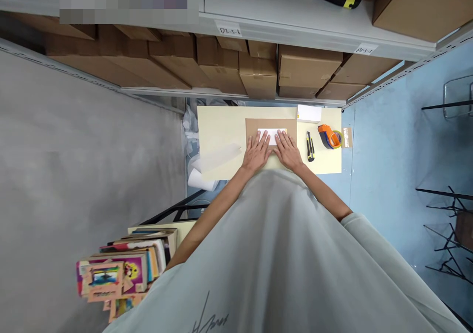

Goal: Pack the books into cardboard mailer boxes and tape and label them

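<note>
A flat brown cardboard package (254, 126) lies on a pale yellow table (221, 126), with a white label (272, 135) on top of it. My left hand (256, 151) lies flat with fingers stretched out on the package's near left part, fingertips at the label's edge. My right hand (287, 149) rests flat beside it, fingers spread over the label's right part. Neither hand holds anything.
A yellow-black utility knife (310, 147), an orange tape dispenser (328, 137) and a white box (309, 113) sit to the right on the table. A translucent sheet (220, 156) lies left. Cardboard boxes (258, 72) fill shelves behind. Stacked books (125, 269) stand lower left. Wire racks (447, 224) stand right.
</note>
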Action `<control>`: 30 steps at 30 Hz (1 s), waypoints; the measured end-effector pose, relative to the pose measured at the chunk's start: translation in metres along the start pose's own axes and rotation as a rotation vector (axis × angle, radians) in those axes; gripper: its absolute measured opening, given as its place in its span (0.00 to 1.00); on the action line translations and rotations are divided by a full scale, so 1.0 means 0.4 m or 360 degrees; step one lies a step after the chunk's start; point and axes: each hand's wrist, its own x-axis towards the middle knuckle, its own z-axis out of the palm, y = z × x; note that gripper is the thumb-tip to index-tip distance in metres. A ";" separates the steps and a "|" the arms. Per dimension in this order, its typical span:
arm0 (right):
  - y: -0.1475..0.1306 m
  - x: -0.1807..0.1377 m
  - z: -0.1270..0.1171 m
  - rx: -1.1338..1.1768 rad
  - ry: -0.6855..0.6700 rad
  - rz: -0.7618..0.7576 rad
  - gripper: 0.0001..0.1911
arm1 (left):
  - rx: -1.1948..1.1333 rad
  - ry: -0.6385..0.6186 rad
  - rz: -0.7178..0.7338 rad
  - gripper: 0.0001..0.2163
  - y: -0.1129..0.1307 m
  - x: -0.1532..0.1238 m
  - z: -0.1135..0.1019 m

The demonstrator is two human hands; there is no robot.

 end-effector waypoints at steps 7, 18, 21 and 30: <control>-0.018 0.045 0.009 -0.0019 0.0190 0.0220 0.39 | -0.0008 0.0157 -0.0259 0.37 -0.008 0.060 -0.030; 0.074 -0.024 0.013 0.0209 0.0240 0.0608 0.48 | -0.0420 0.0235 -0.0541 0.40 -0.108 -0.023 -0.022; 0.115 -0.049 0.024 0.0737 0.0160 0.0669 0.60 | -0.0989 0.0125 -0.0655 0.51 -0.129 -0.035 -0.012; 0.092 -0.080 -0.017 0.0973 0.0423 0.0566 0.42 | -0.1104 0.0385 -0.0792 0.34 -0.090 -0.077 -0.065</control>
